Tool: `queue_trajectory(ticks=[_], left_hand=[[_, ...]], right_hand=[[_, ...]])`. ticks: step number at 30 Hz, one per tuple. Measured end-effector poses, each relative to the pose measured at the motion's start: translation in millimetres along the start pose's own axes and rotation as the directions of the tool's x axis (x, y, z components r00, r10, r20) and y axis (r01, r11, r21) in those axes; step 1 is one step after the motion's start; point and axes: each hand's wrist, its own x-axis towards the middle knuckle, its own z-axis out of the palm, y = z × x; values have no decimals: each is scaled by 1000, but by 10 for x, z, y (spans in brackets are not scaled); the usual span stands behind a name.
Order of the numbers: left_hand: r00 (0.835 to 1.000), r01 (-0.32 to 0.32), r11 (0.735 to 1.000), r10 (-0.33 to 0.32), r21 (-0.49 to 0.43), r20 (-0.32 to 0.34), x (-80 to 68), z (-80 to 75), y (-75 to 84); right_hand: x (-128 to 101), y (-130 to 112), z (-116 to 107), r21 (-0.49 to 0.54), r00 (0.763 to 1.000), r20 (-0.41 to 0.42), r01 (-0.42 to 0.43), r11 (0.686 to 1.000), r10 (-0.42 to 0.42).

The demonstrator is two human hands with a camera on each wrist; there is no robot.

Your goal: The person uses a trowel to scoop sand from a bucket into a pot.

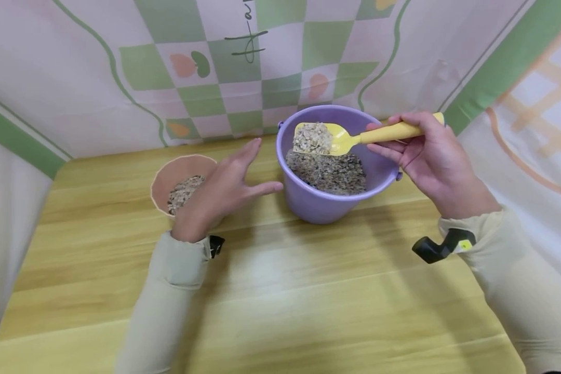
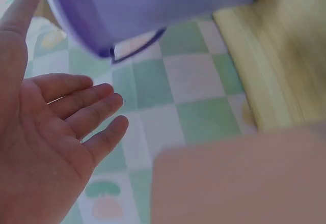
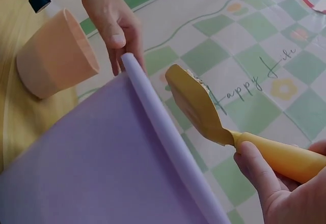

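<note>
My right hand [image 1: 432,158] grips the handle of a yellow toy shovel [image 1: 388,133]. On its blade lies a heap of pale gravel [image 1: 312,138], held over a purple bucket [image 1: 324,208]. Darker, coarse gravel [image 1: 338,174] covers the bucket's bottom. My left hand [image 1: 224,184] hovers between the bucket and a peach-coloured pot [image 1: 161,179], its fingers extended and holding nothing. In the left wrist view the fingers [image 2: 97,104] are apart from the bucket [image 2: 153,10]. Some gravel [image 1: 183,193] sits inside the pot, partly hidden behind the left hand.
Both containers stand toward the back of a wooden table [image 1: 280,291]. Behind them hangs a green-and-white checkered cloth [image 1: 280,57] with printed lettering. Another cloth with orange checks [image 1: 551,98] hangs at the right. A handle [image 2: 140,48] hangs from the bucket's rim.
</note>
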Motion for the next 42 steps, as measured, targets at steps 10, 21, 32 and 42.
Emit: queue_trajectory(ticks=[10,21,32,42], left_hand=[[989,-38,995,50,91,-137,-194,-201,-294],[980,190,982,-189,6,-52,-444,-395,-613],[968,250,968,-249,-33,28,-443,-302,-680],[961,277,959,-277,-58,21,-470,-274,-629]], right_hand=[[75,16,87,27,1000,19,-22,999,21],[140,81,236,-39,997,75,-4,999,7],[199,186,418,-150,993,111,-35,988,52],[268,413,669,-282,987,145,-33,959,77]])
